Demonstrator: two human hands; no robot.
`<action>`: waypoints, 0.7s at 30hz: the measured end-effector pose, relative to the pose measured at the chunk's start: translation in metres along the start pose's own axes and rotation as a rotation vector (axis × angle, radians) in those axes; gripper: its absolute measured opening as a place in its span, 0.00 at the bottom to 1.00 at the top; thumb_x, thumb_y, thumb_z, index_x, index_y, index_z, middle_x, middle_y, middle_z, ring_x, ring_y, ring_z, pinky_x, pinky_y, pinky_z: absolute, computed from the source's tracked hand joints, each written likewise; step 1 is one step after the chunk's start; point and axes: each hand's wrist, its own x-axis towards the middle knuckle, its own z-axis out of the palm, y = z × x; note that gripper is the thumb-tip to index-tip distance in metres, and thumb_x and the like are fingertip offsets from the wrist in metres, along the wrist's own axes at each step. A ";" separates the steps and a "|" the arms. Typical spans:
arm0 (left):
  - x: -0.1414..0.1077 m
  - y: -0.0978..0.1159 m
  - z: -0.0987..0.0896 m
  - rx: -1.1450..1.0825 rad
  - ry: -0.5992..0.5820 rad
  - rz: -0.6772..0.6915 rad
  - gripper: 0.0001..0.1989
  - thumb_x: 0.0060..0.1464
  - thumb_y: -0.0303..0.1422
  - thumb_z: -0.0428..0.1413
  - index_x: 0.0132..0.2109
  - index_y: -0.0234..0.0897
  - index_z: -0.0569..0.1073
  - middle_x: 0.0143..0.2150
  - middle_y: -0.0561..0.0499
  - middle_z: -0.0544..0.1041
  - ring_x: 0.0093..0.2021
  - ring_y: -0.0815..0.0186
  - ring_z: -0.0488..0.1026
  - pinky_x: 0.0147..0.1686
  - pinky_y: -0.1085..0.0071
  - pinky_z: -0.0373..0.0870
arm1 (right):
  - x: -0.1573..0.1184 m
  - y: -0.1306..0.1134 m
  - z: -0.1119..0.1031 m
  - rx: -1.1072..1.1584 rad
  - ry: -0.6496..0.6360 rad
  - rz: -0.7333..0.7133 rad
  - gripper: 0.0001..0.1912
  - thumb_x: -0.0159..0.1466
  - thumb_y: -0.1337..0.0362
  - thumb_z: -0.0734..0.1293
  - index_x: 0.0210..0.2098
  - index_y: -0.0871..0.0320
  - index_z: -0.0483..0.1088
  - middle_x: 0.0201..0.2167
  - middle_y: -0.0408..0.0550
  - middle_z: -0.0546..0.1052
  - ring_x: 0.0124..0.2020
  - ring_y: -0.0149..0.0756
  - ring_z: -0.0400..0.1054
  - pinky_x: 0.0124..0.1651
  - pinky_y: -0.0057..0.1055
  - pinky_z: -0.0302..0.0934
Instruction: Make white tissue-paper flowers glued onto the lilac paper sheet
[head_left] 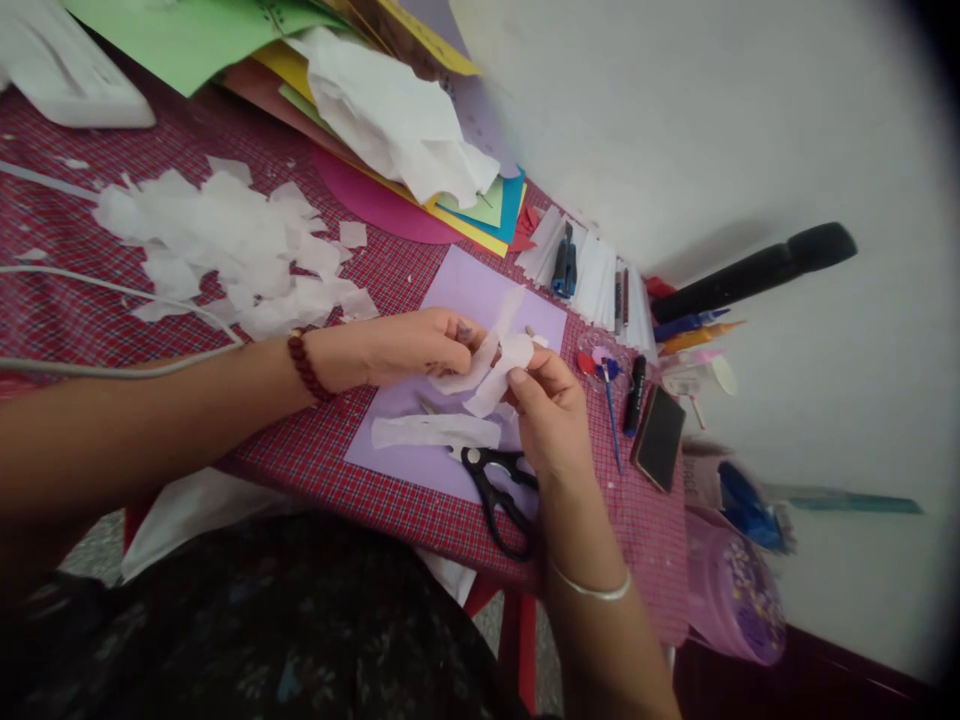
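Above a sheet of lilac paper (457,290) my two hands are close together over thin white paper. My left hand (439,345) is closed, its fingertips pinching a strip of white tissue paper (480,370). Between thumb and fingers, my right hand (553,405) grips another piece of white tissue paper (516,352). The two pieces overlap between the hands. Just below them, a loose tissue strip (435,431) lies across the blades of black-handled scissors (499,490), which rest on the lilac sheet and the checked cloth.
A heap of cut tissue squares (240,245) lies to the left. Coloured sheets with crumpled tissue (397,115) are at the back. On the right are a stapler (564,265), a paint palette (600,360), a paintbrush (611,415), a marker (634,395) and a phone (658,438). A white cable (135,290) crosses the left.
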 end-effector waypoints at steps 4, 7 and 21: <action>0.002 -0.005 0.000 -0.153 -0.030 0.062 0.08 0.44 0.27 0.59 0.35 0.33 0.75 0.29 0.51 0.76 0.28 0.68 0.71 0.30 0.73 0.67 | 0.000 0.000 0.003 -0.122 0.036 -0.026 0.06 0.63 0.60 0.67 0.32 0.53 0.67 0.33 0.40 0.72 0.29 0.28 0.66 0.34 0.28 0.66; 0.004 -0.009 0.001 -0.133 -0.008 0.085 0.08 0.47 0.30 0.62 0.36 0.33 0.74 0.28 0.52 0.75 0.26 0.71 0.70 0.28 0.75 0.66 | -0.001 -0.003 0.008 -0.239 0.042 -0.018 0.07 0.63 0.59 0.66 0.30 0.53 0.65 0.29 0.40 0.70 0.28 0.29 0.64 0.32 0.29 0.64; 0.006 0.013 -0.040 0.531 0.542 0.191 0.08 0.44 0.20 0.58 0.23 0.35 0.69 0.19 0.55 0.66 0.22 0.71 0.61 0.26 0.73 0.53 | 0.017 -0.013 -0.053 -0.755 0.143 0.062 0.07 0.61 0.60 0.65 0.35 0.56 0.71 0.29 0.44 0.75 0.28 0.34 0.67 0.33 0.33 0.60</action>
